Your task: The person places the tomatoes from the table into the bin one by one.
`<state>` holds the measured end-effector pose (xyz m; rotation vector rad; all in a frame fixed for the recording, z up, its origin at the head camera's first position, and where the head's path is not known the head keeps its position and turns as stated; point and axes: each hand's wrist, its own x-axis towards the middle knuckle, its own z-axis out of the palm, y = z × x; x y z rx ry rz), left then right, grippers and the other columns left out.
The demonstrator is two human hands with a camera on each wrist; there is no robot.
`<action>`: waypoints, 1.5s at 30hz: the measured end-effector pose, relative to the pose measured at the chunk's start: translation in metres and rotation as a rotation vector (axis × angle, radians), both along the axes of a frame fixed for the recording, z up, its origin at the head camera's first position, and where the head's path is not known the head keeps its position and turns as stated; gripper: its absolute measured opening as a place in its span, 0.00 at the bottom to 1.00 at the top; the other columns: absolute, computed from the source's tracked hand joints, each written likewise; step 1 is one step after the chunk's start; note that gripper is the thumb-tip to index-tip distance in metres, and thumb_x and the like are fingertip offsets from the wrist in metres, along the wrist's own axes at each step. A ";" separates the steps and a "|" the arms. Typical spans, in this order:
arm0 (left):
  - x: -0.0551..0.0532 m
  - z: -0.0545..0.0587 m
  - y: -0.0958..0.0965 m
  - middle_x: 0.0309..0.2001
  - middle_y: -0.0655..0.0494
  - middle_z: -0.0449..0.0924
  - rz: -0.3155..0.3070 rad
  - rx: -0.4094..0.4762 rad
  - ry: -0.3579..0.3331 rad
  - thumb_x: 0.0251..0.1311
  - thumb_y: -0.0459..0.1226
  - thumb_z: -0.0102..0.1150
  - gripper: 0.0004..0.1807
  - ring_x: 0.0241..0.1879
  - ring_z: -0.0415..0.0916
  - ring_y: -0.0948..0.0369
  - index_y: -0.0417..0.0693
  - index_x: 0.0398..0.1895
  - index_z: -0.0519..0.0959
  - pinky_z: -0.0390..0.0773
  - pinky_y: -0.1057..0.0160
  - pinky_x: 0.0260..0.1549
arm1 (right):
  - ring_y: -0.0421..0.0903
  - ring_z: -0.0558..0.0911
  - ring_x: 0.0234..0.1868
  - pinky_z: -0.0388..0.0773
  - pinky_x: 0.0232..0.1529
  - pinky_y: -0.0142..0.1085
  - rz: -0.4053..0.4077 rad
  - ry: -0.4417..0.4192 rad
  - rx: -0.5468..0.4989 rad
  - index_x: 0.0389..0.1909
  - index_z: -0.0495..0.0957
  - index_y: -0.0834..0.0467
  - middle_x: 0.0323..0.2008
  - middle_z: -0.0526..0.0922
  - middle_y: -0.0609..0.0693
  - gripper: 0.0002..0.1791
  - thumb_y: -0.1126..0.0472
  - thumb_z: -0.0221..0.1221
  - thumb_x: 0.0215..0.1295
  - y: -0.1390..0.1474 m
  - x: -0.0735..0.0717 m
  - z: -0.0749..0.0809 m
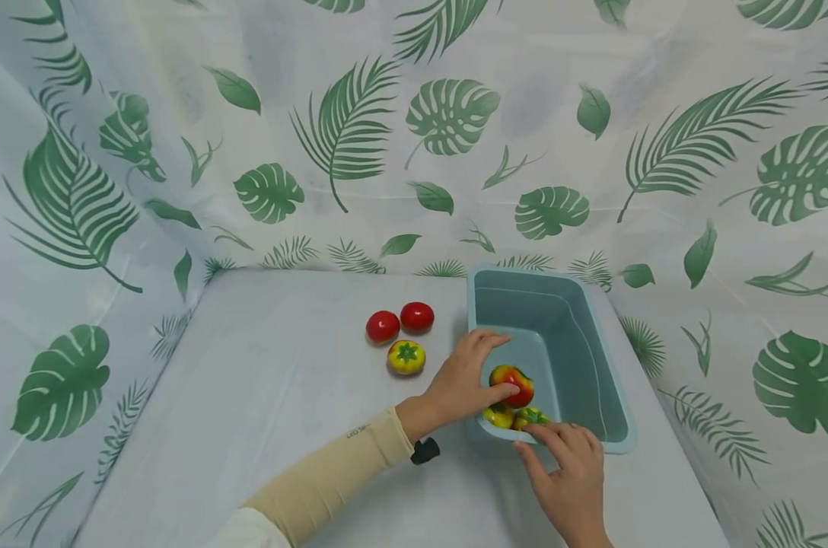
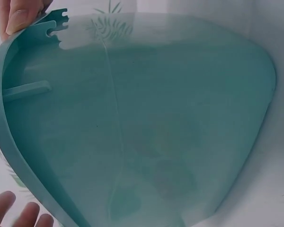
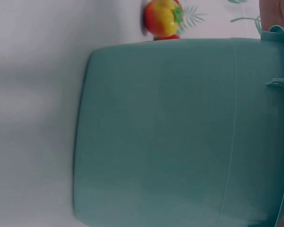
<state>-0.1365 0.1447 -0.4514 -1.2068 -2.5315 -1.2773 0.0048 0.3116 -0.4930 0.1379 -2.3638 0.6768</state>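
Observation:
In the head view, my left hand (image 1: 462,377) reaches over the left rim of a teal plastic bin (image 1: 609,380). Its fingers are spread apart, and the thumb overlaps a red-and-yellow tomato (image 1: 518,380) inside. Beneath that tomato lie two yellow ones with green tops, a left one (image 1: 499,415) and a right one (image 1: 532,416), at the bin's near end. My right hand (image 1: 570,472) grips the near rim, fingers over the inside and thumb outside. From the left wrist, the bin's wall (image 2: 180,104) fills most of the view, with spread fingertips (image 2: 26,215) beside the rim.
Left of the bin on the white table (image 1: 284,403) lie two red tomatoes, one left (image 1: 383,326) and one right (image 1: 417,317), with a yellow tomato (image 1: 406,357) in front. Leaf-patterned sheets (image 1: 400,122) hang behind and at both sides.

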 end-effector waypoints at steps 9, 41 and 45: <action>-0.013 -0.006 -0.015 0.64 0.54 0.67 0.079 0.085 -0.041 0.65 0.48 0.58 0.28 0.62 0.65 0.59 0.49 0.66 0.67 0.72 0.58 0.60 | 0.50 0.75 0.39 0.59 0.54 0.42 -0.013 0.002 -0.004 0.35 0.86 0.59 0.31 0.82 0.50 0.17 0.61 0.76 0.41 -0.001 0.001 0.002; -0.066 -0.121 -0.081 0.57 0.47 0.65 0.462 -0.175 -0.304 0.53 0.42 0.72 0.37 0.56 0.67 0.52 0.45 0.66 0.67 0.73 0.53 0.58 | 0.49 0.74 0.40 0.58 0.53 0.43 -0.033 -0.017 -0.002 0.35 0.85 0.59 0.31 0.81 0.50 0.18 0.63 0.77 0.38 -0.005 0.000 0.004; -0.066 -0.121 -0.082 0.57 0.49 0.64 0.466 -0.155 -0.331 0.54 0.42 0.71 0.36 0.55 0.68 0.53 0.46 0.65 0.67 0.74 0.54 0.57 | 0.49 0.74 0.40 0.58 0.54 0.42 -0.031 -0.025 -0.003 0.35 0.85 0.59 0.31 0.80 0.49 0.18 0.62 0.77 0.39 -0.005 0.000 0.004</action>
